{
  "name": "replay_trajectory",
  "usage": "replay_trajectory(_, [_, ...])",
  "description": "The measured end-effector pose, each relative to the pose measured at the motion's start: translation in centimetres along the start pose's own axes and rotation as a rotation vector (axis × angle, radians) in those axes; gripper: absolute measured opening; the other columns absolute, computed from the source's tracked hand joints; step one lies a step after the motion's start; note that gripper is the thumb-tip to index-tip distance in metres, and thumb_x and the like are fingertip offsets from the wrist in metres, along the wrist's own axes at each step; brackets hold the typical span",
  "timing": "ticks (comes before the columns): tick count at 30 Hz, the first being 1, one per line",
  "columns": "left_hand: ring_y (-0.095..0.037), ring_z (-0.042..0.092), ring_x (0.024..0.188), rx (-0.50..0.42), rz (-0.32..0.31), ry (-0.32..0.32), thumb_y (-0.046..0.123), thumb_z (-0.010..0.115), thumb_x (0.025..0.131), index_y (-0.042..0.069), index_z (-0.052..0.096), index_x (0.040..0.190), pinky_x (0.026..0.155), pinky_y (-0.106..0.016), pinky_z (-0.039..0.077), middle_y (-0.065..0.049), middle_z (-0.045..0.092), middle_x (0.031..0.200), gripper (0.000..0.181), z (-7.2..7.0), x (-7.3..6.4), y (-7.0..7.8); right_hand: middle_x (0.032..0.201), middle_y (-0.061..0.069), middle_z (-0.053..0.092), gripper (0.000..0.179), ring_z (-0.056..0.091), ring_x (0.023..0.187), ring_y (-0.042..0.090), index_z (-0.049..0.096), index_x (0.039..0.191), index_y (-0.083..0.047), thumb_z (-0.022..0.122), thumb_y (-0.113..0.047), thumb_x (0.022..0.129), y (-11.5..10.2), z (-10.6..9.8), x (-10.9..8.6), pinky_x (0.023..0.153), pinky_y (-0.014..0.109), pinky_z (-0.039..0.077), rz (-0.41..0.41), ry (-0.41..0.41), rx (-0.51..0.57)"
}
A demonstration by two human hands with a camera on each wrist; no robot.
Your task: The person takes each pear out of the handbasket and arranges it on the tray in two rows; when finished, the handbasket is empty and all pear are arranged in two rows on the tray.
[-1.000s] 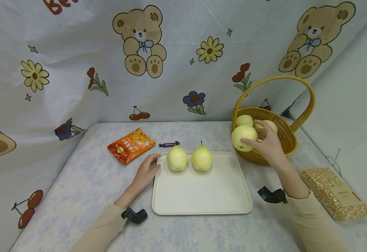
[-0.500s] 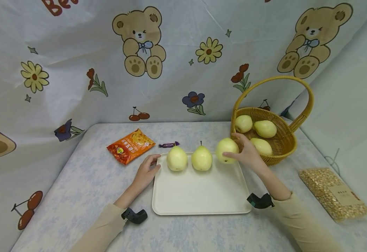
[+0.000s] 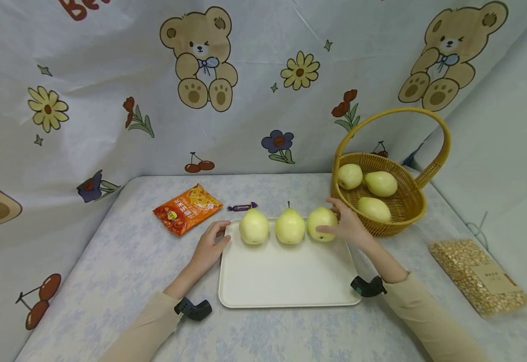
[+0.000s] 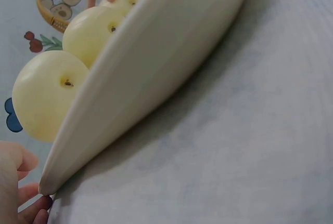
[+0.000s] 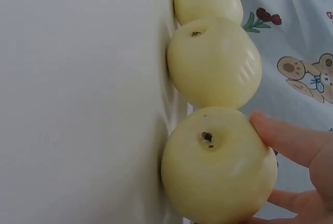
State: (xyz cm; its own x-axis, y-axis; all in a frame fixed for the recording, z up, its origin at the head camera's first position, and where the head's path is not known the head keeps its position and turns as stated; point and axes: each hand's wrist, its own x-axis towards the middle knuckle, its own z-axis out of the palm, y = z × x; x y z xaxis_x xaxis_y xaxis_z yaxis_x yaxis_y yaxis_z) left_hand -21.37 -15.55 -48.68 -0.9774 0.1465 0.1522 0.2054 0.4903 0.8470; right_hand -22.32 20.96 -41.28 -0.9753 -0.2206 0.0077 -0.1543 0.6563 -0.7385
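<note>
Three pale yellow-green pears stand in a row along the far edge of a white tray (image 3: 290,281): a left pear (image 3: 254,227), a middle pear (image 3: 289,227) and a right pear (image 3: 320,224). My right hand (image 3: 350,225) holds the right pear from its outer side, with the thumb on its near side and other fingers behind, as the right wrist view shows. That pear (image 5: 218,167) sits right beside the middle pear (image 5: 213,63). My left hand (image 3: 206,249) rests at the tray's far left corner, fingertips touching the rim.
A wicker basket (image 3: 410,201) with a tall handle stands at the back right, three pears inside. An orange snack bag (image 3: 188,209) and a purple-wrapped candy (image 3: 243,207) lie behind the tray's left side. A clear bag of yellow kernels (image 3: 480,276) lies at the right.
My right hand has carried a pear from over the basket leftward and down to the tray's far right, beside the other two. The left hand has stayed at the tray's corner.
</note>
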Motion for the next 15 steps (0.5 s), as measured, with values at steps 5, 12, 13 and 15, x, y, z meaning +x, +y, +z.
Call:
replay_trajectory(5, [-0.028,0.054,0.12,0.008,-0.009,-0.002,0.015,0.055,0.095,0.009,0.052,0.131,0.107,-0.046,0.041,-0.012,0.055,0.129,0.037,-0.08,0.02,-0.02,0.142,0.032,0.037,0.09,0.037,0.129,0.048,0.02,0.148,0.002,0.075,-0.022,0.082,-0.12,-0.41,-0.04,0.1,0.061,0.04,0.014,-0.054,-0.037])
replay_trajectory(12, [-0.029,0.054,0.121,0.004,-0.006,-0.004,0.014,0.055,0.095,0.007,0.052,0.131,0.108,-0.047,0.041,-0.013,0.055,0.129,0.037,-0.06,0.03,-0.07,0.145,0.033,0.032,0.096,0.033,0.131,0.049,0.014,0.15,0.002,0.075,-0.026,0.081,0.17,-0.57,0.06,0.104,0.064,0.035,0.029,-0.101,-0.038])
replay_trajectory(13, [-0.029,0.054,0.121,0.002,-0.006,-0.006,0.014,0.055,0.095,0.007,0.052,0.131,0.108,-0.047,0.041,-0.013,0.055,0.129,0.037,-0.06,0.01,-0.06,0.145,0.033,0.032,0.097,0.032,0.132,0.049,0.013,0.151,0.001,0.075,-0.027,0.081,0.22,-0.52,0.06,0.104,0.065,0.034,0.033,-0.107,-0.039])
replay_trajectory(15, [-0.029,0.053,0.121,-0.004,-0.007,-0.009,0.014,0.055,0.095,0.007,0.052,0.132,0.108,-0.047,0.041,-0.013,0.054,0.13,0.037,-0.07,-0.04,0.01,0.145,0.033,0.032,0.098,0.032,0.133,0.05,0.011,0.151,0.0,0.074,-0.029,0.081,0.26,-0.43,0.04,0.105,0.065,0.033,0.04,-0.113,-0.044])
